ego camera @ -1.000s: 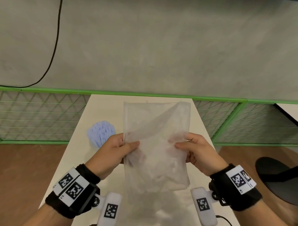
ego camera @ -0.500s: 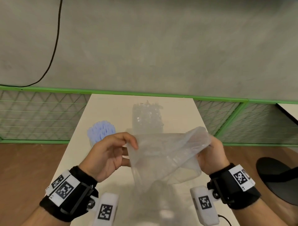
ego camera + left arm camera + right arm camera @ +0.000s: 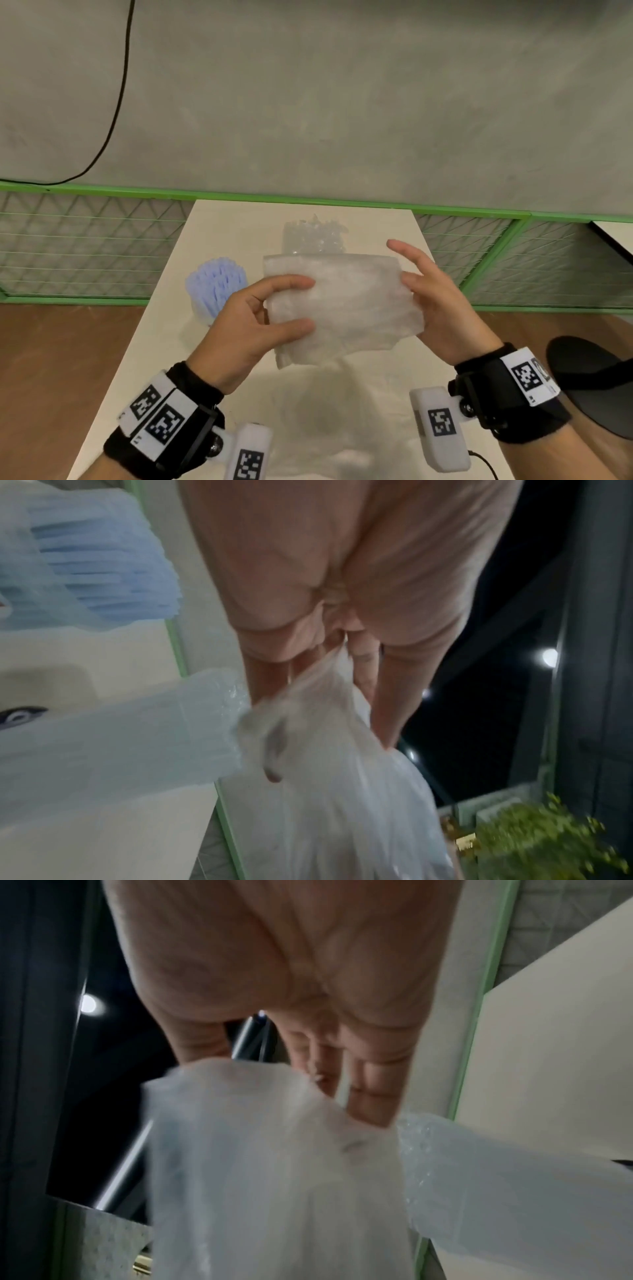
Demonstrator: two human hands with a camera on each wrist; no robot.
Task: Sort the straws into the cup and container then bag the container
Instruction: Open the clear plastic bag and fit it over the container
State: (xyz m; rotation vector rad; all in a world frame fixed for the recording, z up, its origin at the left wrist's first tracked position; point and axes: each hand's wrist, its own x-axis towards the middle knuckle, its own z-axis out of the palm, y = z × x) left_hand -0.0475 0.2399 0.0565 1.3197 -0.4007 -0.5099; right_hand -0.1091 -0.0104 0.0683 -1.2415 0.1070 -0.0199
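Observation:
A translucent plastic bag (image 3: pixel 342 305) hangs flat in the air between both hands above the cream table (image 3: pixel 164 342). My left hand (image 3: pixel 274 308) pinches its left edge between thumb and index finger. My right hand (image 3: pixel 424 291) holds the right edge with the thumb in front and the index finger stretched up. Behind the bag stands the clear container (image 3: pixel 313 236) full of clear straws. A cup of blue straws (image 3: pixel 215 284) stands at the left. The left wrist view shows the bag (image 3: pixel 342 791), container (image 3: pixel 137 737) and blue straws (image 3: pixel 95 574). The right wrist view shows the bag (image 3: pixel 274 1164) and container (image 3: pixel 496 1177).
A green mesh fence (image 3: pixel 85 246) runs behind the table against a grey wall. At the right stands a black chair seat (image 3: pixel 589 377). A black cable (image 3: pixel 116 102) hangs on the wall. Wooden floor lies on both sides of the table.
The bag stood upright, was pulled open, and now lies flattened and wide between the hands. The container behind it has come into view. My right index finger has straightened.

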